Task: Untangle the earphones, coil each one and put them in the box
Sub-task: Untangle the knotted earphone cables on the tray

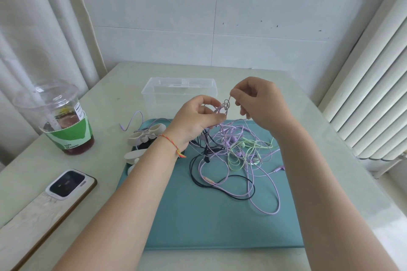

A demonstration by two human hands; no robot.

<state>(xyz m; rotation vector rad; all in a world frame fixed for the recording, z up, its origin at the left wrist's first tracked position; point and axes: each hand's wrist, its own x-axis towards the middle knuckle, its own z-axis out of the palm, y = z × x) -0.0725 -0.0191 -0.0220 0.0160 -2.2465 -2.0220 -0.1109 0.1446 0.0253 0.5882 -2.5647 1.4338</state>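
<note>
We scan for anything to read and find little: on the cup at the left, the green sleeve carries small dark print that we make out as "DARE TO BE FRESH", running sideways near its lower edge. Higher on the same cup, a white sticker shows lines of tiny print, too small for us to read. Nothing else bears legible writing.
</note>
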